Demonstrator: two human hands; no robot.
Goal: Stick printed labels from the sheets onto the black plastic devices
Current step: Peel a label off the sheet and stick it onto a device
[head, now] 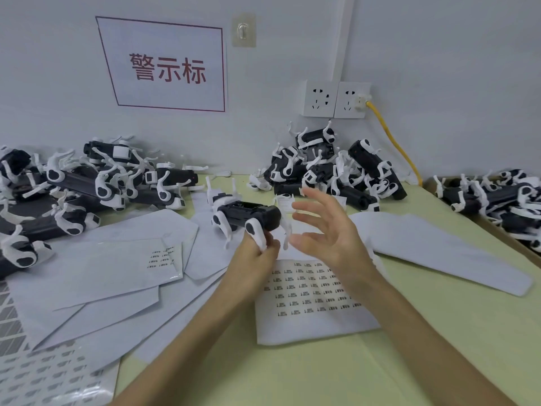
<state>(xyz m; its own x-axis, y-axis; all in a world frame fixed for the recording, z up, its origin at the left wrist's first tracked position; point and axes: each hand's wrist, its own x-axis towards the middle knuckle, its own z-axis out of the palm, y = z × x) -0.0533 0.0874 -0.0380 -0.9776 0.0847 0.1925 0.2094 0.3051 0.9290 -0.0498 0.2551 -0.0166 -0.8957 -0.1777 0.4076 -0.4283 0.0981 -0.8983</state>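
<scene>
A black plastic device with white legs is held up above the table. My left hand is shut on one of its white legs from below. Just to the right of the device, my right hand hovers with fingers spread and nothing in it. Under both hands lies a label sheet with rows of small printed labels. Another partly used sheet lies to the left among blank backing sheets.
Piles of black-and-white devices lie at the left, back centre and in a box at the right. Used backing sheets cover the left of the table. A yellow cable runs from the wall socket.
</scene>
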